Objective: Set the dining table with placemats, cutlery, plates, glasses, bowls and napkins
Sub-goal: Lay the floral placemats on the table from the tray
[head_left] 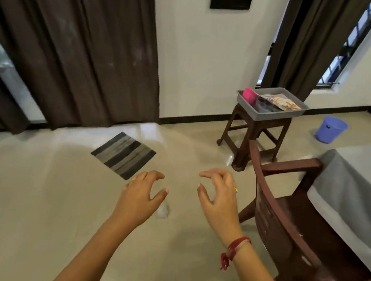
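My left hand (pixel 141 194) and my right hand (pixel 218 198) are stretched out over the floor, fingers loosely curled, holding nothing. Across the room a grey tray (pixel 270 115) sits on a brown stool (pixel 251 135). Inside it lie a pink cup (pixel 250 94), patterned flat items (pixel 280 101) and dark things I cannot make out. The dining table (pixel 364 191), covered with a grey cloth, reaches in from the right edge. Nothing lies on the part of it that I see.
A brown chair (pixel 288 218) stands between my right hand and the table. A striped mat (pixel 123 155) lies on the glossy floor ahead of my left hand. A blue bucket (pixel 330 129) sits near the far wall. Dark curtains (pixel 74 39) hang at left.
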The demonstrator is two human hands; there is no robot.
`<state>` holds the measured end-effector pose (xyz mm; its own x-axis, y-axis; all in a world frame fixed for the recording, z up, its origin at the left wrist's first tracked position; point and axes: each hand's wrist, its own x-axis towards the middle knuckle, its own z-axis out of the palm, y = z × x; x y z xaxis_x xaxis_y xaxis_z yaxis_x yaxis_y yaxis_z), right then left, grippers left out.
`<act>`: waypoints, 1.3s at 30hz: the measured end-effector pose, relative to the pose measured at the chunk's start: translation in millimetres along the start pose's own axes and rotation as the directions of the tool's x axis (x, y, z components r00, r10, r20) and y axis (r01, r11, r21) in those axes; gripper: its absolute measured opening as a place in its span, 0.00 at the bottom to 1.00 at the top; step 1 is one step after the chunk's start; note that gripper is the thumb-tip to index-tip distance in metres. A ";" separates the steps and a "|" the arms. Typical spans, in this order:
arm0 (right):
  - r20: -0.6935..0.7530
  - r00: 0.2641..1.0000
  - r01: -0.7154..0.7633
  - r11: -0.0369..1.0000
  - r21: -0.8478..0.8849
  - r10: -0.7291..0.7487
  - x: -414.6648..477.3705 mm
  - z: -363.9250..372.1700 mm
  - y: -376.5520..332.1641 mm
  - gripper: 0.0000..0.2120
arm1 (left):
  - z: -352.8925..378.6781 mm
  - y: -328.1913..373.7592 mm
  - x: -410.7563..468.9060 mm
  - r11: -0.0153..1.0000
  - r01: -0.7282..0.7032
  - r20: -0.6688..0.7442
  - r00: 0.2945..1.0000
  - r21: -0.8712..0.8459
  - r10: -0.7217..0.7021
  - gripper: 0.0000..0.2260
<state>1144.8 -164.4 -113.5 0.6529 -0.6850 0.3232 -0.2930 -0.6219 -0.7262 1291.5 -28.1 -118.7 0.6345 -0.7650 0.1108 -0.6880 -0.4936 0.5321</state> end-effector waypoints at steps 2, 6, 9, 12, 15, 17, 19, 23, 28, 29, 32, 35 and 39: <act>-0.062 0.997 -0.033 0.999 0.029 0.035 48.5 2.9 13.7 0.12 | 0.9 -16.3 48.5 0.998 -0.020 0.030 0.999 -0.052 0.022 0.15; -0.089 0.954 -0.258 0.935 0.245 0.287 159.5 35.7 54.6 0.14 | 25.1 -45.4 152.6 0.977 0.070 0.114 0.992 -0.201 -0.047 0.10; 0.107 0.839 -0.519 0.724 0.453 0.534 249.3 75.5 111.2 0.13 | 61.1 -59.0 234.7 0.687 0.451 0.305 0.893 -0.570 -0.332 0.06; 0.246 0.673 -0.721 0.542 0.432 0.698 310.1 91.3 172.0 0.07 | 95.6 -60.5 301.9 0.302 0.673 0.480 0.711 -0.675 -0.513 0.13; 0.286 0.543 -0.810 0.404 0.426 0.789 366.0 84.9 219.3 0.03 | 119.7 -54.0 359.9 0.129 0.749 0.604 0.612 -0.650 -0.511 0.16; 0.255 0.518 -0.818 0.386 0.427 0.816 408.3 73.2 245.9 0.03 | 132.0 -53.6 398.0 0.117 0.784 0.648 0.578 -0.609 -0.496 0.15; 0.253 0.508 -0.807 0.351 0.475 0.824 446.4 60.1 272.1 0.02 | 144.7 -60.1 431.8 0.091 0.820 0.669 0.521 -0.566 -0.530 0.15; 0.185 0.491 -0.734 0.290 0.614 0.851 506.3 32.1 334.5 0.05 | 171.1 -73.9 509.2 0.032 0.875 0.673 0.394 -0.483 -0.626 0.15; 0.055 0.395 -0.684 0.254 0.683 0.917 582.0 3.5 419.0 0.05 | 218.9 -49.4 663.6 0.142 0.859 0.681 0.482 -0.493 -0.551 0.13; 0.043 0.373 -0.670 0.237 0.704 0.927 597.3 0.2 433.6 0.06 | 229.0 -37.6 699.9 0.170 0.848 0.690 0.511 -0.503 -0.513 0.12; 0.031 0.329 -0.660 0.206 0.723 0.944 635.3 -9.0 460.1 0.05 | 252.2 7.4 793.9 0.262 0.817 0.705 0.577 -0.515 -0.413 0.12; 0.028 0.293 -0.650 0.178 0.739 0.956 662.2 -20.1 472.5 0.05 | 272.6 55.4 865.2 0.337 0.813 0.758 0.573 -0.475 -0.312 0.09; 0.001 0.203 -0.605 0.125 0.786 0.979 691.2 -42.2 500.7 0.05 | 307.2 111.7 931.5 0.381 0.819 0.811 0.535 -0.429 -0.237 0.09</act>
<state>1419.9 -965.3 -228.2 -0.1535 -0.7476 -0.6462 0.1178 0.6354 -0.7631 1697.5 -922.9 -214.0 0.2163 -0.6280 -0.7475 0.4084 -0.6372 0.6535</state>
